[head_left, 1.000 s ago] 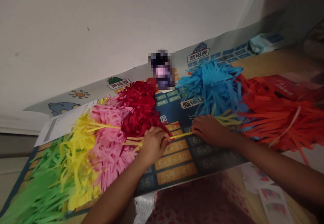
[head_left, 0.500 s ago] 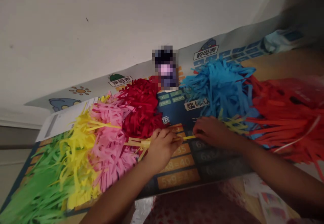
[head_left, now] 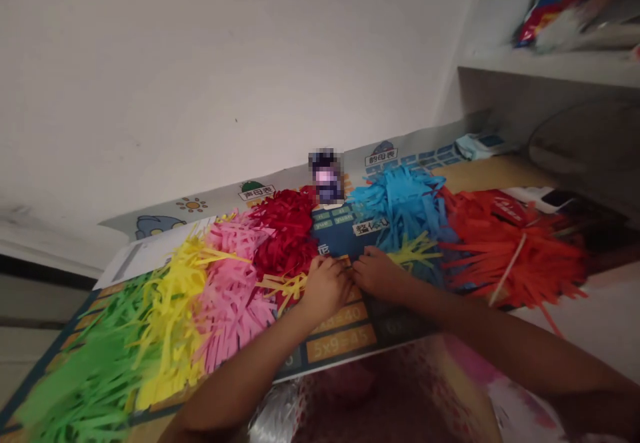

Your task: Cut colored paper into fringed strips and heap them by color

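Yellow paper strips are seen entering the curled left grip, just beside the right grip above a times-table chart; whether either is clamped cannot be told.

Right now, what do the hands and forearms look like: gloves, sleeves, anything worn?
Bare skin, no gloves. The left hand and right hand show no ring, watch or bracelet. The left forearm and right forearm have no sleeve, cable or marking in view.
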{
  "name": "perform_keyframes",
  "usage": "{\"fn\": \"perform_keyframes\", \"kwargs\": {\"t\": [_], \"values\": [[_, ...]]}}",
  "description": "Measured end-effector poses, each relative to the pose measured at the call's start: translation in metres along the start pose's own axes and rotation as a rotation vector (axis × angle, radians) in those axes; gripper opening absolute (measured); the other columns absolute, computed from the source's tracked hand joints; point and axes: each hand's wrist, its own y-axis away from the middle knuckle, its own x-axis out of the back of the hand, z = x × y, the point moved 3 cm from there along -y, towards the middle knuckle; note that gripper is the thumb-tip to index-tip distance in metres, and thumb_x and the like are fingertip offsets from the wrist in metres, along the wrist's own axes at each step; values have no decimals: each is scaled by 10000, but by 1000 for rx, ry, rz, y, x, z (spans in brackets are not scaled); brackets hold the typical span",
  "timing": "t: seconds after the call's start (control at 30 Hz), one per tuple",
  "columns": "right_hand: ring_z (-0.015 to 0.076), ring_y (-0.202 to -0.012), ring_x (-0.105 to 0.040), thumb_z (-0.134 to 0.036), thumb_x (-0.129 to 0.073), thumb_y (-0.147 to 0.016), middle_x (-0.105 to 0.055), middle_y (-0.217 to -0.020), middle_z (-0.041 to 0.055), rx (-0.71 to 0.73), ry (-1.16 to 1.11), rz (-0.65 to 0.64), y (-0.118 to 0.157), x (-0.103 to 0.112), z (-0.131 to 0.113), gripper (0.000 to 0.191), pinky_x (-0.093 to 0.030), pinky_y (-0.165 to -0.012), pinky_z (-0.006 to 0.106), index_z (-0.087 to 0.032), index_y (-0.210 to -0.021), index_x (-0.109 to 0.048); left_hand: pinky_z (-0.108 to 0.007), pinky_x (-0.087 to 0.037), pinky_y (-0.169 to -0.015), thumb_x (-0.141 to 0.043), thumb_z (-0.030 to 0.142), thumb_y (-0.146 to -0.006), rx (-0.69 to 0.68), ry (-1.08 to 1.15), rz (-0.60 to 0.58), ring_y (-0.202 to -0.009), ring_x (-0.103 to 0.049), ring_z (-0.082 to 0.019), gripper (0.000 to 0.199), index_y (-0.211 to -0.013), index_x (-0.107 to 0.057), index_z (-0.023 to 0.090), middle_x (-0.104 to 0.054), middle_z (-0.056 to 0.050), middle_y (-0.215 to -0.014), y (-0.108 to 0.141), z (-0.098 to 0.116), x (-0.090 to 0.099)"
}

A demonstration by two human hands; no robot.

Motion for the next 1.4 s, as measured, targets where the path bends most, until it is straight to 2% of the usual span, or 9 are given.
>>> {"fn": "perform_keyframes", "kwargs": {"t": [0.13,0.27,0.43,0.53,0.8,0.9,1.0,1.17,1.4], "values": [[188,-755,-540,-135,-479,-933,-638,-792,62,-113,7,49,-2,11,-6,216,-295,-801,390,-155,-819,-661,-426,-329,-809,-538,223,-882,48,-16,77,-869,-570,-230,177,-838,-703,175,-686,-78,-820,3,-3,4],[168,-734,-551,-173,-470,-955,-640,-768,48,-278,9,188,-7,37,-18,247,-295,-789,368,-173,-792,-655,-404,-339,-792,-509,215,-894,137,11,236,-808,-612,-215,193,-866,-695,170,-718,-74,-817,7,0,28],[171,-808,-608,-244,-453,-982,-691,-843,66,-544,-108,642,-11,73,-37,258,-360,-784,342,-178,-921,-695,-376,-384,-805,-543,245,-899,353,202,495,-747,-656,-181,189,-836,-717,208,-753,-45,-812,9,16,61],[204,-923,-612,-276,-394,-992,-685,-982,98,-602,-321,831,-10,79,-52,315,-432,-829,359,-178,-1080,-679,-365,-423,-808,-547,268,-905,461,358,648,-756,-667,-179,204,-848,-741,241,-765,-30,-833,14,27,71],[273,-1274,-430,-320,-231,-998,-450,-1407,109,-538,-586,792,-11,75,-78,491,-387,-1014,509,-255,-1459,-385,-355,-500,-851,-567,314,-879,562,682,824,-820,-685,-192,214,-906,-769,251,-772,-39,-889,20,33,73],[298,-1358,-319,-360,-180,-1002,-270,-1535,92,-498,-518,768,-12,79,-84,525,-344,-1032,552,-286,-1517,-252,-342,-515,-858,-594,308,-841,558,826,820,-853,-691,-196,210,-926,-774,243,-771,-44,-914,22,31,74],[285,-1355,-330,-372,-194,-1005,-277,-1538,88,-425,-503,720,-11,84,-88,524,-342,-1031,539,-298,-1523,-221,-307,-538,-781,-645,324,-794,674,1032,771,-805,-696,-192,199,-899,-778,220,-770,-46,-897,30,26,71],[217,-1064,-589,-325,-469,-961,-656,-1131,70,-477,-662,684,-10,91,-72,286,-445,-917,397,-275,-1189,-633,-249,-516,-652,-732,389,-715,802,1383,573,-688,-667,-164,247,-848,-776,185,-759,-40,-780,48,17,59],[179,-833,-621,-324,-616,-874,-651,-849,30,-466,-885,691,-22,88,-57,144,-476,-779,332,-248,-803,-715,-262,-502,-701,-792,393,-673,724,1683,354,-751,-663,-173,292,-874,-771,181,-752,-56,-829,54,15,52]]}}
